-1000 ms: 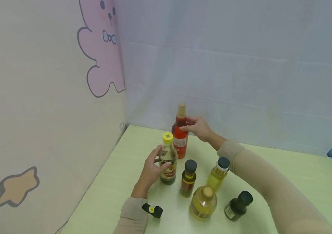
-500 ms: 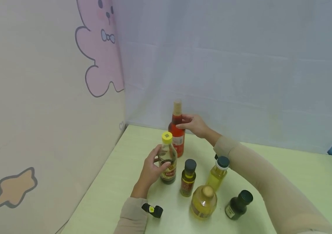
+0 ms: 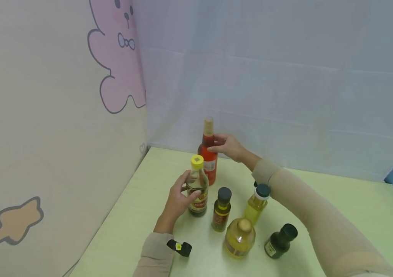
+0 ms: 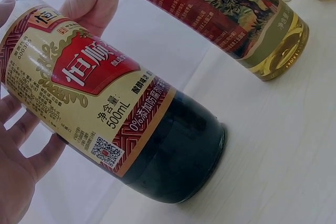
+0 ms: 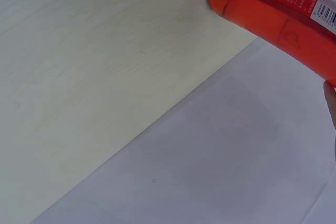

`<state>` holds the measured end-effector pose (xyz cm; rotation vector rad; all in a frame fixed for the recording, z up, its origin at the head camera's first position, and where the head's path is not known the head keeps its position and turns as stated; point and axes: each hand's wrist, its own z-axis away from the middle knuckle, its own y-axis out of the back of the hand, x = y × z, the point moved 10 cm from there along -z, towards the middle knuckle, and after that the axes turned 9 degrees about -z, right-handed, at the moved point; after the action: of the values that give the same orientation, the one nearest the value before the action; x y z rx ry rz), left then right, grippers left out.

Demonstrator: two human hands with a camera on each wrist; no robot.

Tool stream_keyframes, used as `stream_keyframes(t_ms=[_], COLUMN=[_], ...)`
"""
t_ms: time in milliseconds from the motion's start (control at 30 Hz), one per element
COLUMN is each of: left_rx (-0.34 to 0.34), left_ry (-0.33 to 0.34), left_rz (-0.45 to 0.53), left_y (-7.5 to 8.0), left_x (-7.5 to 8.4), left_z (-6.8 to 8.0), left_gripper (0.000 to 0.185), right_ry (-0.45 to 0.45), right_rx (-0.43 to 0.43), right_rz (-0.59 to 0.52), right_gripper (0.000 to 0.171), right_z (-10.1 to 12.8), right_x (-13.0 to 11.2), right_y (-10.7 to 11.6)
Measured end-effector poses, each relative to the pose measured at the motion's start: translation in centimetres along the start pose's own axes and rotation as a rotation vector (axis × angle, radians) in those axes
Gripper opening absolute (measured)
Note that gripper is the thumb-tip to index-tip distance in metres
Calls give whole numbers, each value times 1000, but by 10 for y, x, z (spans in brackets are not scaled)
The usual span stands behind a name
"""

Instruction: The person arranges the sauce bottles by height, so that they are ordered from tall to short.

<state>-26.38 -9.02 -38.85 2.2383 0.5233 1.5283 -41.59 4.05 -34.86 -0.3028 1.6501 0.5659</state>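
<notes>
My left hand grips a glass vinegar bottle with a yellow cap, thumb across the front and fingers round the far side. In the left wrist view the vinegar bottle shows a cream and red label over dark liquid. Just behind it stands a tall red bottle with a pale cap. My right hand pinches that bottle at its shoulder, below the neck. The right wrist view catches the red bottle by its lower body, its base at the table, with a fingertip at the edge.
Right of the vinegar stands a small black-capped bottle. Beyond it are a green-capped bottle of yellow liquid, a round yellow bottle and a dark green bottle. White sheeting hangs along the table's back edge.
The red bottle has shifted a little left with my right hand and turned slightly, its label now facing more to the right. My left hand keeps its grip on the vinegar bottle.
</notes>
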Motion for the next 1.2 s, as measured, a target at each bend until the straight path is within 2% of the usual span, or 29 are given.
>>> stream_keyframes(t_ms=[100, 333, 500, 800, 1033, 1200], left_rx=[-6, -2, 1, -5, -2, 25], left_ry=[3, -15, -13, -7, -12, -61], left_rz=[-2, 14, 20, 26, 30, 43], left_y=[-1, 0, 1, -2, -16, -15], left_x=[1, 5, 5, 4, -31, -31], left_z=[0, -1, -1, -2, -7, -7], left_gripper=[58, 58, 57, 57, 60, 60], right_ry=[5, 13, 35, 28, 31, 42], right_rx=[-25, -81, -124, -123, -127, -125], right_rz=[-3, -31, -57, -76, -72, -74], right_gripper=[55, 62, 63, 60, 56, 56], right_z=[4, -6, -3, 7, 20, 27], right_x=[-5, 16, 16, 9, 6, 2], right_y=[-2, 9, 8, 16, 21, 29])
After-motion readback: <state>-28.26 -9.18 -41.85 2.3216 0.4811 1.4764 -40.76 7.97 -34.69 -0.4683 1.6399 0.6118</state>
